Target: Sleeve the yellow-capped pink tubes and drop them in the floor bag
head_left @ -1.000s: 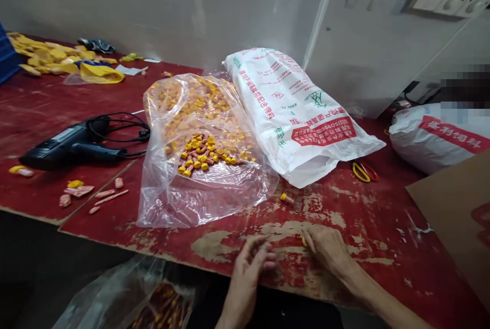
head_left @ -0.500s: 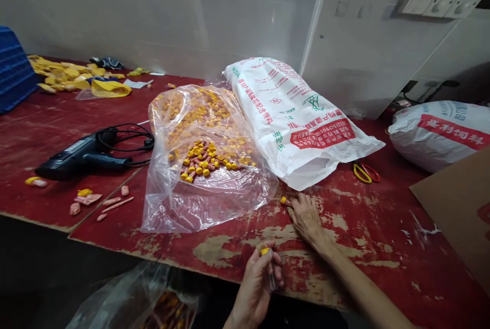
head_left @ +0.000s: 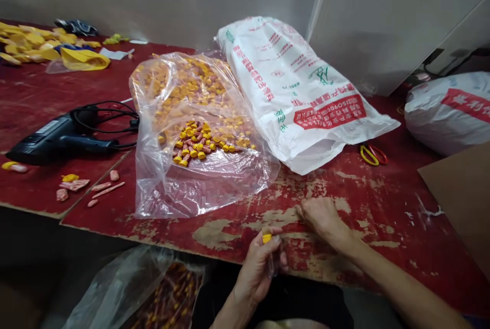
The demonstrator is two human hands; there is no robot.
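Observation:
My left hand (head_left: 260, 262), low at the table's front edge, is closed around a small clear tube with a yellow cap (head_left: 267, 237). The cap shows above the thumb; the tube's lower part pokes out below the fingers. To its right, my right hand (head_left: 323, 219) is over the worn red tabletop, its fingers curled together and the back of the hand up. Whatever those fingers hold is hidden. Beyond both hands lies an open clear plastic bag (head_left: 164, 201) with many yellow-capped, reddish patterned pieces (head_left: 193, 142) inside and at its mouth.
A white printed sack (head_left: 291, 94) leans behind the bag, with scissors (head_left: 373, 155) beside it. A heat gun (head_left: 57, 137) and loose pink pieces (head_left: 78, 184) lie left. Another sack (head_left: 451, 109) and cardboard (head_left: 459, 201) are right. Below the edge hangs a clear bag (head_left: 115, 283).
My right hand has drawn back toward me from the sack and its fingers have curled in. The yellow-capped piece at its fingertips no longer shows on the table. The view has tilted down.

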